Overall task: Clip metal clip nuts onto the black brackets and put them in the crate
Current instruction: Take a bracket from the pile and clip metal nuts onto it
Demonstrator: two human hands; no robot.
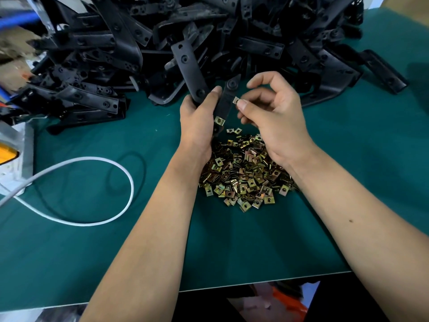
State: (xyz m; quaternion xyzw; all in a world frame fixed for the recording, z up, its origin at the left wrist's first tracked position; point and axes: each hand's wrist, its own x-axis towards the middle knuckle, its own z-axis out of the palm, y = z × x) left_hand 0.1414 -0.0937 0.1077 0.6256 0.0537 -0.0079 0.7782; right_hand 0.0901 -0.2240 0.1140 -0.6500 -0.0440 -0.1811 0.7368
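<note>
My left hand [198, 122] grips a black bracket [226, 98] upright above the green mat. One brass-coloured clip nut [219, 121] sits clipped on the bracket's lower end. My right hand [271, 117] pinches a second clip nut [236, 100] between thumb and forefinger, right against the bracket's right edge at mid-height. Under both wrists lies a heap of loose clip nuts [243, 173]. A large pile of black brackets [185, 38] fills the back of the table. No crate shows in this view.
A white cable [111, 163] loops across the mat [92, 252] at the left. A grey box with a yellow part [14, 156] stands at the left edge. The table's front edge [255, 283] runs below my forearms.
</note>
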